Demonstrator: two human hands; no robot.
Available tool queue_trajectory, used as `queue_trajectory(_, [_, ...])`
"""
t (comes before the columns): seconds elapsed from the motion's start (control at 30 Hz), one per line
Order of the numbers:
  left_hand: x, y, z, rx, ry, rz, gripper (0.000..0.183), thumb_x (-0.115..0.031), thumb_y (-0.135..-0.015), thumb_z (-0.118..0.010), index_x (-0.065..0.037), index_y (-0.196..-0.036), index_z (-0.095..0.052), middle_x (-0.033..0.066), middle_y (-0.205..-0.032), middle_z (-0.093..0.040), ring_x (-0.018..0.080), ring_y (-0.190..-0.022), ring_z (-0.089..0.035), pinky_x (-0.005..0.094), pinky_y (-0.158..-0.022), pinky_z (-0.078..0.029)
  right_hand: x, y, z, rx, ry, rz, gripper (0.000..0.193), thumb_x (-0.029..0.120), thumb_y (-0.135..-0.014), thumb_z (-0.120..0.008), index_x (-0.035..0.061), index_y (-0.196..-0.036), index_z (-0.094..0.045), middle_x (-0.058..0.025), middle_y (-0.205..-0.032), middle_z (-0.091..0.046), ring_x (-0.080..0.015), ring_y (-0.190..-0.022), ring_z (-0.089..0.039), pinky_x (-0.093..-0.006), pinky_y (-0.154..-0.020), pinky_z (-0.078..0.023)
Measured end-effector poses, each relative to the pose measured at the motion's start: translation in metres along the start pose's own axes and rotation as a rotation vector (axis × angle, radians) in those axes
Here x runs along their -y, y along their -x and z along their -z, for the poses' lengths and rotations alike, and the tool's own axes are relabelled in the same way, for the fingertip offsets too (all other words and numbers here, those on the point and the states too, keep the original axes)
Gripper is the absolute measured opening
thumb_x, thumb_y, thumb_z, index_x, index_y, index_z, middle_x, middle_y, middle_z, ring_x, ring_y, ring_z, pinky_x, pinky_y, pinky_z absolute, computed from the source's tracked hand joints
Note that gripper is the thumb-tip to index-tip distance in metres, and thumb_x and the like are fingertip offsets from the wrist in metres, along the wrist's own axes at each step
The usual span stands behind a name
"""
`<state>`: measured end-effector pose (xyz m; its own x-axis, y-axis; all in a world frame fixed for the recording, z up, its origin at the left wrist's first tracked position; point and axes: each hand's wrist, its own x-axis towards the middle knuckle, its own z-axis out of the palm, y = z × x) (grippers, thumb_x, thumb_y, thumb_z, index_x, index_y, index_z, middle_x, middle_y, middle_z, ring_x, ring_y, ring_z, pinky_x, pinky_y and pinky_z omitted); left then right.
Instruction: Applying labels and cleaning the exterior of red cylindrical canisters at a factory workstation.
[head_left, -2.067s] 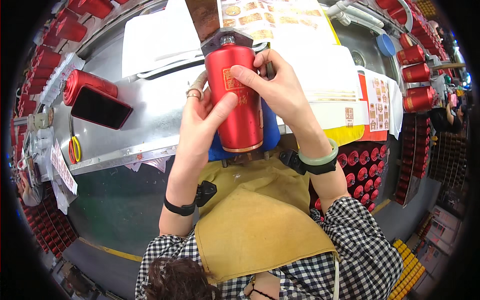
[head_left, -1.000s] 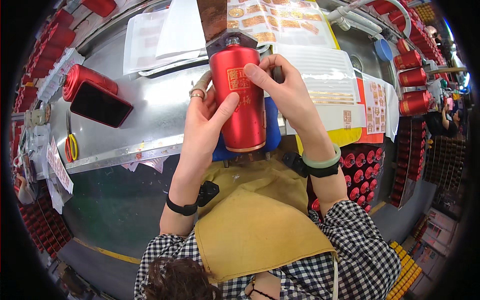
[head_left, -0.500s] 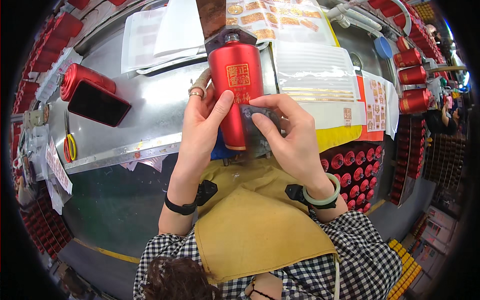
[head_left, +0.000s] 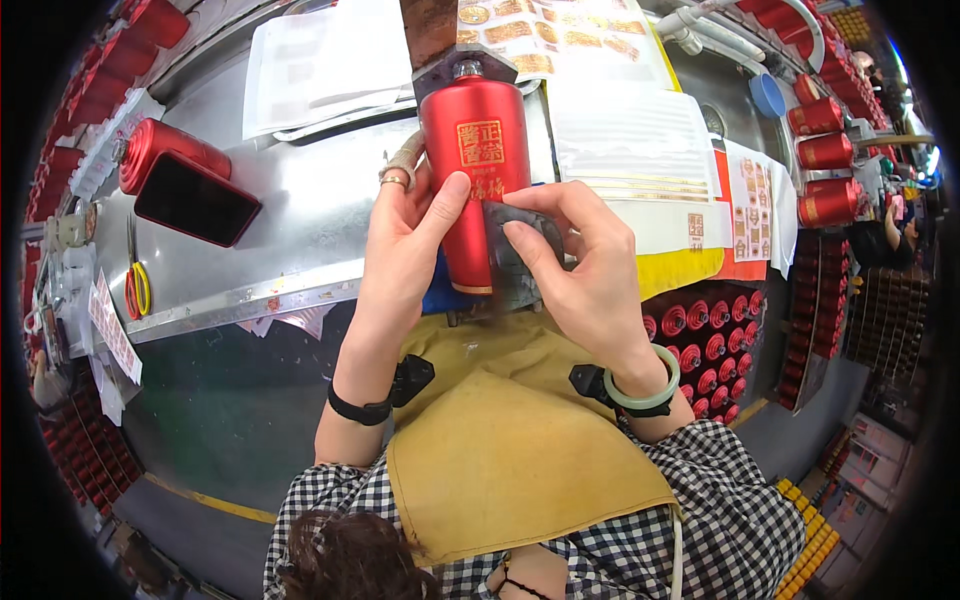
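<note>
A red bottle [head_left: 470, 120] with gold square lettering lies in front of me, its narrow glass neck pointing away. My left hand [head_left: 408, 215] is wrapped around its left side, with the thumb on the front and wrapped fingertips behind. Thumb and forefinger of my right hand [head_left: 580, 250] pinch a dark grey, flat, soft-looking piece [head_left: 515, 222]. It presses on the bottle's lower right front, beside the gold characters, and covers part of that side. What exactly the piece is cannot be made out. A dark metal stand [head_left: 432, 50] is at the neck end.
Sheets of gold stickers [head_left: 560, 35] and white strip sheets [head_left: 630, 140] lie right of the bottle. To the left are a phone [head_left: 190, 200] leaning on another red bottle [head_left: 160, 150] and yellow-handled scissors [head_left: 138, 285]. Racked red bottles [head_left: 715, 345] stand below right.
The bottle has shifted slightly right and away from me. My right fingers and the dark piece have moved a little up along the bottle; the left hand keeps its hold.
</note>
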<state>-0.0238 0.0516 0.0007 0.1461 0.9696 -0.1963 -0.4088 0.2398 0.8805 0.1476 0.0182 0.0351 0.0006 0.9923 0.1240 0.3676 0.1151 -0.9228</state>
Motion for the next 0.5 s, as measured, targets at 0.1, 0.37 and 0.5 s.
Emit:
queue_trajectory(0.1, [0.0, 0.0, 0.0, 0.0, 0.002, 0.004, 0.064, -0.014, -0.107, -0.065, 0.004, -0.158, -0.032, 0.018, -0.149, -0.054, 0.0203, -0.136, -0.055, 0.0361, -0.114, -0.045, 0.002, 0.0, -0.001, -0.007, -0.019, -0.013, 0.017, 0.0, -0.09, -0.074, 0.0007, -0.107, -0.072, -0.012, -0.096, -0.07, -0.024, -0.085, -0.068, -0.0334, -0.073, -0.053])
queue_trajectory(0.37, [-0.01, 0.0, 0.008, -0.039, 0.045, 0.032, 0.063, -0.031, -0.112, -0.056, 0.003, -0.159, -0.033, 0.0208, -0.151, -0.051, 0.0238, -0.14, -0.052, 0.0392, -0.117, -0.043, 0.0, -0.012, 0.016, 0.0, -0.397, -0.092, 0.019, -0.001, -0.099, -0.067, -0.001, -0.118, -0.07, -0.0051, -0.107, -0.071, -0.0111, -0.095, -0.066, -0.0269, -0.084, -0.053])
queue_trajectory(0.5, [-0.014, -0.004, 0.017, -0.159, -0.038, -0.003, 0.066, -0.046, -0.113, -0.046, 0.001, -0.158, -0.036, 0.0234, -0.158, -0.046, 0.0309, -0.147, -0.046, 0.0463, -0.12, -0.038, -0.017, -0.052, 0.03, -0.074, -0.406, -0.078, 0.021, 0.006, -0.106, -0.059, -0.0019, -0.124, -0.067, -0.0038, -0.108, -0.07, -0.0076, -0.096, -0.063, -0.0246, -0.087, -0.052])
